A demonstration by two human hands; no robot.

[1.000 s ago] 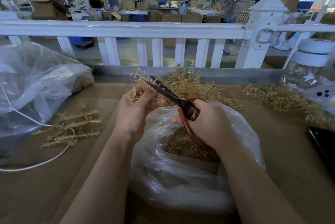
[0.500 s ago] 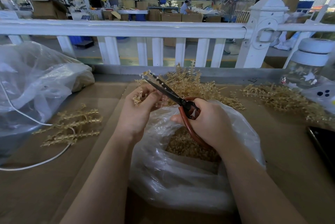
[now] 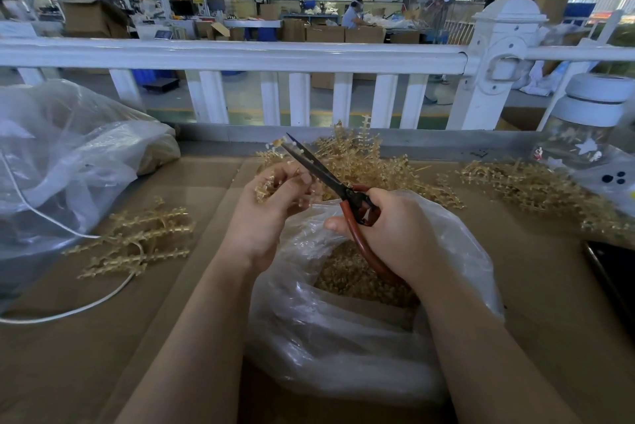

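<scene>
With our left hand [image 3: 264, 217] pinching the sprig [image 3: 264, 187] just beside the scissors [image 3: 326, 176] our right hand [image 3: 395, 234] grips, a hasty snip could nick us — blades sit that close.

scissors [image 3: 338, 185]: red handles, dark blades slightly parted, pointing up-left | sprig [image 3: 264, 188]: tan plastic, end at blade tips

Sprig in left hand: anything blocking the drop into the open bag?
Nothing visible. The sprig in the left hand is beside the bag's open mouth; the scissors in the right hand meet it at its top end.
</scene>
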